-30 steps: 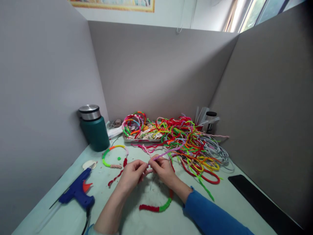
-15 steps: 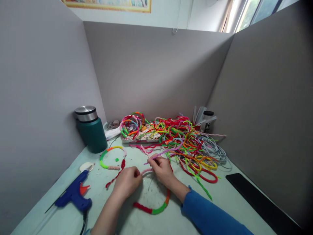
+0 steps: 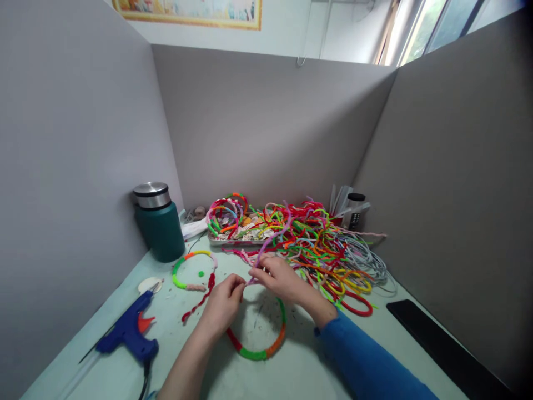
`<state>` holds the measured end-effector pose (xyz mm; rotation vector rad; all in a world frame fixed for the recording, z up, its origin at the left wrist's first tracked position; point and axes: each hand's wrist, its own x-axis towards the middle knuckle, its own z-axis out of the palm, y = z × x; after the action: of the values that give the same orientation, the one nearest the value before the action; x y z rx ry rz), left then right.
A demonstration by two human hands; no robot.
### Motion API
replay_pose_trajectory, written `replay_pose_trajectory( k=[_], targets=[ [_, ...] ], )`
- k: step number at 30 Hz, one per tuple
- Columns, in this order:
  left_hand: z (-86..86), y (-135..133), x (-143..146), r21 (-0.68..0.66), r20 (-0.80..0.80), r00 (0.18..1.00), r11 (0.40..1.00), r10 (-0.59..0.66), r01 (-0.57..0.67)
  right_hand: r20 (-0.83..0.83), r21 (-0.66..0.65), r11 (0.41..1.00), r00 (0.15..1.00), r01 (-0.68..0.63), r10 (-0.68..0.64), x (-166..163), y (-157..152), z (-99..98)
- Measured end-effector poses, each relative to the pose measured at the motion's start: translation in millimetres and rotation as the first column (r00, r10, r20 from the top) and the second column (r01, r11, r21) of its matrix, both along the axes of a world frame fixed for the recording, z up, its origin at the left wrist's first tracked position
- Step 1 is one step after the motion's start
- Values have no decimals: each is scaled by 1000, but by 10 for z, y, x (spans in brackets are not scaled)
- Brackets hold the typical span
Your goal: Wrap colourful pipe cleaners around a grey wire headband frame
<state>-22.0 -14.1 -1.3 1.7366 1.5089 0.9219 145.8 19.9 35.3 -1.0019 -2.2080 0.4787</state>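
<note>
Between my hands is a hoop [image 3: 255, 354] wrapped in red, green and orange pipe cleaner, its upper part hidden behind my fingers. My left hand [image 3: 226, 304] is closed in a pinch on the hoop's far side. My right hand [image 3: 280, 279], just to the right, has its fingers closed on a purple pipe cleaner [image 3: 272, 238]. The lower end of that strand meets my left fingertips, while its long free end curves up over the pile of pipe cleaners [image 3: 314, 230]. Left of my left hand lies a red twisted strand [image 3: 200, 303].
A partly wrapped ring [image 3: 178, 269] lies on the left, near a blue glue gun [image 3: 129, 328] with its nozzle on a white disc [image 3: 150, 285]. Behind stand a green flask [image 3: 160, 230] and a tray [image 3: 237, 242] of buttons and hoops. A black strip [image 3: 441, 344] lies at right.
The hoop has turned, bringing its red part beneath my left hand and a green part up on the right. The purple strand now stands steeper, its free end raised, and my hands are closer together.
</note>
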Motion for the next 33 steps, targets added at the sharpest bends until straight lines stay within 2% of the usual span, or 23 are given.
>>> replay_pose_trajectory(
  k=[4, 10, 13, 20, 25, 33],
  targets=[
    [-4, -4, 9, -13, 7, 1000, 1000, -1, 1, 177, -63, 998, 984, -5, 16, -31, 91, 126],
    [8, 6, 10, 9, 29, 997, 998, -67, 67, 168, -220, 974, 982, -49, 87, -39, 186, 45],
    [10, 9, 21, -26, 24, 998, 998, -52, 53, 154, -261, 962, 981, -79, 122, -1, 212, 10],
    [21, -9, 52, -69, -5, 998, 996, -61, 61, 102, -189, 977, 988, -96, 117, 62, 247, 9],
    [18, -7, 69, -74, -24, 999, 996, -48, 46, 117, -202, 968, 978, -147, 173, 73, 243, -37],
    [23, -15, 69, -60, 40, 994, 993, -101, 103, 145, -187, 972, 974, -145, 173, 56, 202, -12]
  ],
)
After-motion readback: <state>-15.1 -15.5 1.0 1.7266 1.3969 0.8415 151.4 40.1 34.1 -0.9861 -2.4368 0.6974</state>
